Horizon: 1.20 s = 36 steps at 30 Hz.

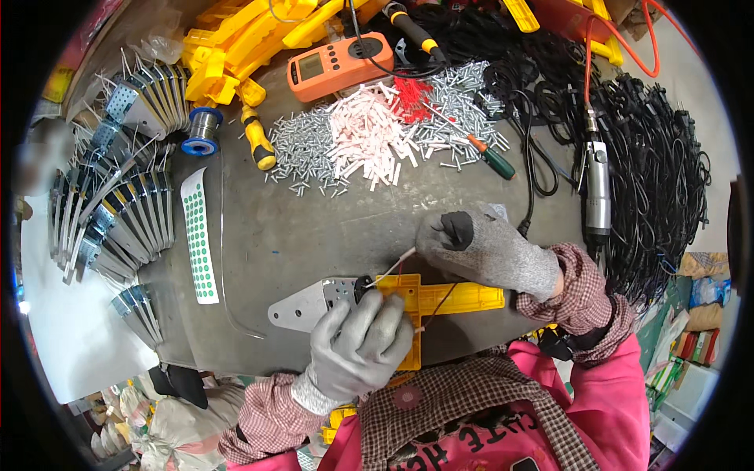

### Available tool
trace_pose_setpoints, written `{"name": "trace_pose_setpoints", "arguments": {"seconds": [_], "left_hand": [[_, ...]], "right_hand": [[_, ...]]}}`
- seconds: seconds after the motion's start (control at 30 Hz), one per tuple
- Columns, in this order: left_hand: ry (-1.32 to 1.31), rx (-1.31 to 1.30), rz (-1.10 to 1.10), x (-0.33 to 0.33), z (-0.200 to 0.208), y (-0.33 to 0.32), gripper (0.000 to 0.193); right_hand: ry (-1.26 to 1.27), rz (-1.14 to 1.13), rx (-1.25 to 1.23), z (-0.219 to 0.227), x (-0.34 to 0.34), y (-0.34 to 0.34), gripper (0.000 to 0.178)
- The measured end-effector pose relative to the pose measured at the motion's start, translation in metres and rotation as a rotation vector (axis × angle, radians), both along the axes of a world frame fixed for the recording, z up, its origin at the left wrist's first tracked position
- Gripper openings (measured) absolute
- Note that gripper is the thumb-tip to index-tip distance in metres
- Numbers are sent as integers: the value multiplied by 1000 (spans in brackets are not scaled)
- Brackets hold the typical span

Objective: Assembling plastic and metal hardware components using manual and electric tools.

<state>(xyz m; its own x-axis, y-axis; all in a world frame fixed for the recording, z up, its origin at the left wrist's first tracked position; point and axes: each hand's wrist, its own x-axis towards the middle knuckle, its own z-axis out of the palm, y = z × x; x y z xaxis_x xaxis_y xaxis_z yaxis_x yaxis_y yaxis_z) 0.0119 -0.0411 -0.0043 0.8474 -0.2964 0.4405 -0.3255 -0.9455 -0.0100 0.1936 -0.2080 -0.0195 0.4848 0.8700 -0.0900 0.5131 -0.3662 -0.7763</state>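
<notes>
My left hand (pixel 352 355), in a grey glove, closes its curled fingers over the joint between a silver metal plate (pixel 302 308) and a T-shaped yellow plastic housing (pixel 467 297). The plate tapers to the left and has round holes. At that joint, beside my fingertips, sits a small black part (pixel 363 286). My right hand (pixel 483 250), gloved too, is closed above the housing, pinching the upper end of a thin white wire (pixel 395 265) that slants down to the joint. A dark wire (pixel 440 304) crosses the housing. My left fingers hide part of the joint.
Metal plates (pixel 129 208) stand stacked at left, near a solder spool (pixel 202 131) and sticker strip (pixel 198 235). Ahead lie screws (pixel 306 149), white sleeves (pixel 365 133), screwdrivers (pixel 493 159) and an orange meter (pixel 342 67). An electric screwdriver (pixel 598 188) hangs before black cords (pixel 656 180).
</notes>
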Motion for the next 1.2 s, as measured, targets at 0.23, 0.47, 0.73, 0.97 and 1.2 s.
{"name": "trace_pose_setpoints", "arguments": {"seconds": [0.23,0.47,0.73,0.97,1.2], "left_hand": [[295,-442,137,15,12,-7,31],[275,-399,75,29,1,-3,33],[184,-292,-23,26,-3,0,34],[306,-344,-38,21,4,12,30],[275,-254,62,13,-5,16,38]], "right_hand": [[-379,-136,177,-17,-15,4,22],[-477,-121,207,-17,-15,7,22],[-147,-106,161,-14,18,1,32],[-748,-572,-32,-6,55,-31,38],[-619,-211,-8,131,23,-44,13]]}}
